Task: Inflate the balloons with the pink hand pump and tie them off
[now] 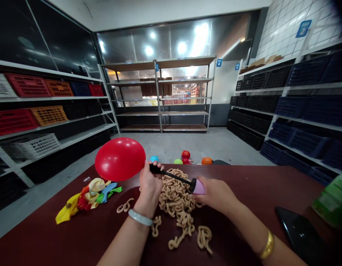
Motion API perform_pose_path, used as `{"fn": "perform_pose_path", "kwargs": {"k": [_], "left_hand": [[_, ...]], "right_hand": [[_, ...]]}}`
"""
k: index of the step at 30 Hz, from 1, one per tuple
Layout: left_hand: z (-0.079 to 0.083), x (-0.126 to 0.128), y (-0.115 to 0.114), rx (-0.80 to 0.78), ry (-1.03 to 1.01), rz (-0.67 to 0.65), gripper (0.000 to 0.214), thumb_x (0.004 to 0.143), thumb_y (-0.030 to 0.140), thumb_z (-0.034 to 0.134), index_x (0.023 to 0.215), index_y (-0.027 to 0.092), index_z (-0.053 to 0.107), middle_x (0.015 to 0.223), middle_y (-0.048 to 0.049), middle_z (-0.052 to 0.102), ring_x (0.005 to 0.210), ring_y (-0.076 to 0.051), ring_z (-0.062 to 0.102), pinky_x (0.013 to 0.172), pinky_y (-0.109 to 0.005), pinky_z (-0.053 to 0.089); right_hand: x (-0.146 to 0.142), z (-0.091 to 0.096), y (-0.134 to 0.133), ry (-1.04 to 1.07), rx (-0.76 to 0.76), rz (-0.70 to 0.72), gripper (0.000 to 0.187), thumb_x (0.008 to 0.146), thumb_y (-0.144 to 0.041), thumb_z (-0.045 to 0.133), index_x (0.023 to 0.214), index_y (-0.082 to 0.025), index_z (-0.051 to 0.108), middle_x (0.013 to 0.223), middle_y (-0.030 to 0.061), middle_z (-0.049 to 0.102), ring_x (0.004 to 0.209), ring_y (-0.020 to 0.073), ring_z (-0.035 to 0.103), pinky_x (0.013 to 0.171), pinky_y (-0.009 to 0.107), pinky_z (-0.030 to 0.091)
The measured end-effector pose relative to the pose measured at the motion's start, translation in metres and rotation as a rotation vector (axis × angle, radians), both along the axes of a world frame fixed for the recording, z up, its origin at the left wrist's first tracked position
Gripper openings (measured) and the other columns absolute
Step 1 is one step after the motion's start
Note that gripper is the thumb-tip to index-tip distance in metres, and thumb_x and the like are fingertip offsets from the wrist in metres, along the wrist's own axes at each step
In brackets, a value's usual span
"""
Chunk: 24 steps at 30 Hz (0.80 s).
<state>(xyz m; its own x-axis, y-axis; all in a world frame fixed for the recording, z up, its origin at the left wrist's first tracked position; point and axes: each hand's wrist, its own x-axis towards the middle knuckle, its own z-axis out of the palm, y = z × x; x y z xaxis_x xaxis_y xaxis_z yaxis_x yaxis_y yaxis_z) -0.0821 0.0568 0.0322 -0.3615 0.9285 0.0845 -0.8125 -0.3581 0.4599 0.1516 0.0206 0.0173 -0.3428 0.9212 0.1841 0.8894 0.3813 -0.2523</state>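
A large inflated red balloon [120, 159] sits just left of my left hand [151, 181]. That hand is closed around the black end of a hand balloon pump, and the balloon's neck is hidden by my fingers. The pump's black rod [176, 177] is drawn out between my hands. My right hand [215, 194] wraps round the purple barrel [199, 187] at the other end. Under the pump lies a heap of tan, curled, rope-like pieces [173, 197], with several loose ones nearer me. Limp balloons [96, 192] in several colours lie at the left.
On the dark red table [237, 236], a black phone [297, 231] and a green container [333, 201] stand at the right. Round coloured items, including an orange one [207, 160], show beyond the far edge. Shelves with crates [49, 114] line both sides.
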Motion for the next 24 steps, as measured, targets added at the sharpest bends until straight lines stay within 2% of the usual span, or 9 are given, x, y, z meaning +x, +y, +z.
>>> {"fn": "perform_pose_path", "kwargs": {"k": [5, 9, 17, 24], "left_hand": [[-0.009, 0.008, 0.001, -0.007, -0.008, 0.012, 0.02, 0.092, 0.026, 0.057, 0.076, 0.018, 0.049, 0.068, 0.0012, 0.05, 0.059, -0.012, 0.05, 0.056, -0.026, 0.042], [-0.016, 0.028, -0.005, -0.006, 0.017, 0.0, 0.019, 0.089, 0.027, 0.063, 0.077, 0.018, 0.05, 0.069, 0.0012, 0.05, 0.061, -0.012, 0.051, 0.058, -0.025, 0.044], [-0.026, 0.073, -0.029, 0.008, 0.051, -0.125, 0.022, 0.083, 0.027, 0.069, 0.076, 0.018, 0.052, 0.072, 0.0005, 0.051, 0.064, -0.012, 0.052, 0.063, -0.025, 0.046], [-0.025, 0.081, -0.037, 0.049, 0.066, -0.142, 0.021, 0.086, 0.028, 0.067, 0.074, 0.018, 0.052, 0.071, 0.0007, 0.05, 0.064, -0.012, 0.051, 0.065, -0.026, 0.046]], "right_hand": [[0.004, -0.004, 0.003, -0.038, 0.015, 0.01, 0.035, 0.077, -0.057, 0.065, 0.092, -0.025, 0.059, 0.085, 0.0038, 0.073, 0.077, 0.0249, 0.068, 0.057, 0.029, 0.026], [0.0, -0.006, 0.001, -0.049, 0.006, 0.009, 0.036, 0.077, -0.056, 0.065, 0.092, -0.025, 0.059, 0.087, 0.0049, 0.073, 0.079, 0.0255, 0.068, 0.058, 0.029, 0.027], [-0.011, -0.009, -0.006, 0.008, 0.022, 0.015, 0.037, 0.08, -0.058, 0.061, 0.097, -0.025, 0.058, 0.087, 0.0054, 0.074, 0.078, 0.0279, 0.069, 0.057, 0.029, 0.027], [-0.016, -0.009, -0.009, 0.016, 0.034, 0.009, 0.035, 0.08, -0.054, 0.063, 0.099, -0.025, 0.057, 0.086, 0.0051, 0.073, 0.076, 0.0279, 0.069, 0.056, 0.029, 0.027]]}}
